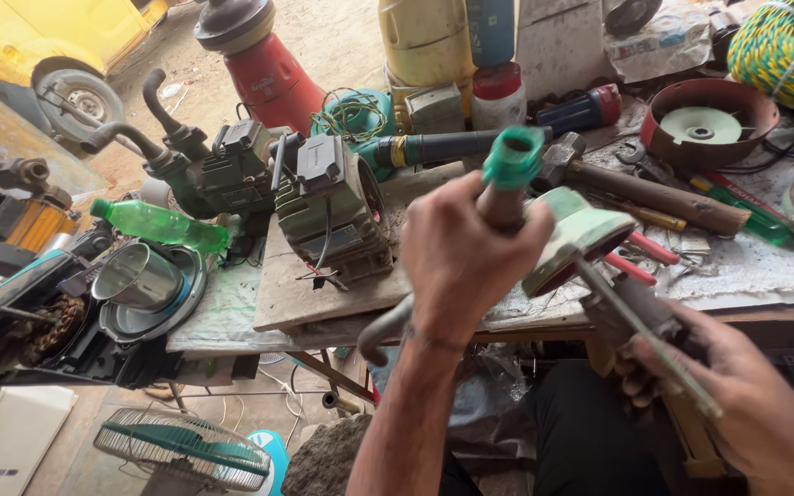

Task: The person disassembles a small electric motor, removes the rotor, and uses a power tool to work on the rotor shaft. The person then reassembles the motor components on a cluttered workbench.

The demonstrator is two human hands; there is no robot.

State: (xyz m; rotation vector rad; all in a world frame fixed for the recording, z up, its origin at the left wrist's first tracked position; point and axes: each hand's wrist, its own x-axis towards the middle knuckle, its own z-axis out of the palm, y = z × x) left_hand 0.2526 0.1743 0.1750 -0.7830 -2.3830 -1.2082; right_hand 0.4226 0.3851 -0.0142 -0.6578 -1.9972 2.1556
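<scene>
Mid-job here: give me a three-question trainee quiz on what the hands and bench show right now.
1. True or false: the left hand grips the pipe of the green pump part.
2. What does the right hand hold? A) flat metal file B) plastic bottle C) rope coil
3. Fill in: the green plastic bottle lies ____ of the grey motor.

Key: 1 true; 2 A; 3 left.
</scene>
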